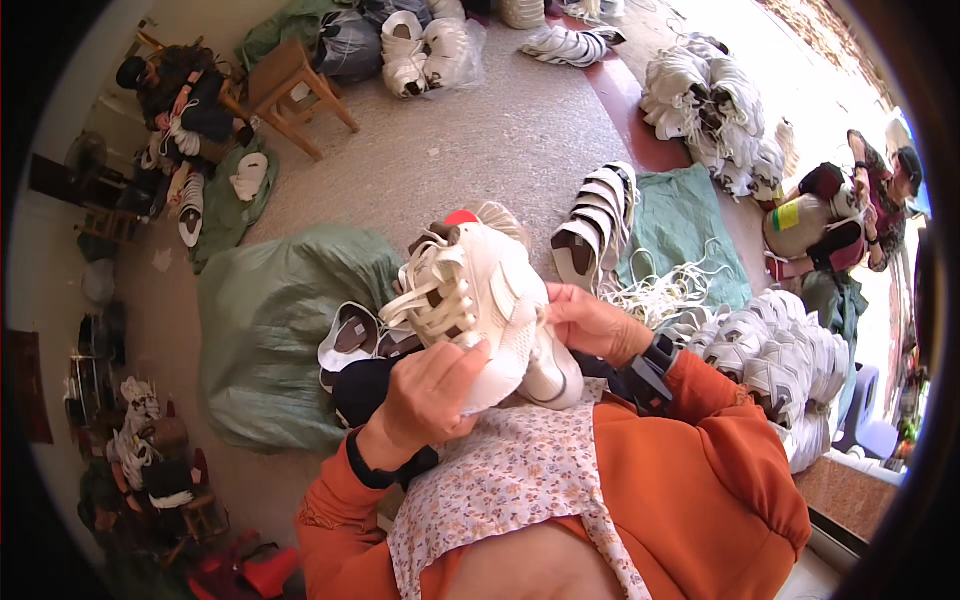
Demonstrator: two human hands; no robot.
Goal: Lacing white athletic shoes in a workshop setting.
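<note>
A cream shoe upper (470,290), with pale laces threaded through its front, is held up over my lap. My left hand (425,395) is closed on its near end, fingers and thumb pinching the edge. On the other side my right hand (597,325) is closed with thumb and fingers at the upper's right edge. Against it, just below my right hand, rests a second pale upper (553,375); whether the two are joined I cannot tell. A floral apron (510,460) covers my lap under them.
A big green sack (290,340) stands at left, beside white uppers (350,335). Ahead right are nested uppers (597,220) and a green cloth (690,220) with loose laces (670,293). More uppers (775,350) are piled at right. Several people sit working around a wooden stool (295,85).
</note>
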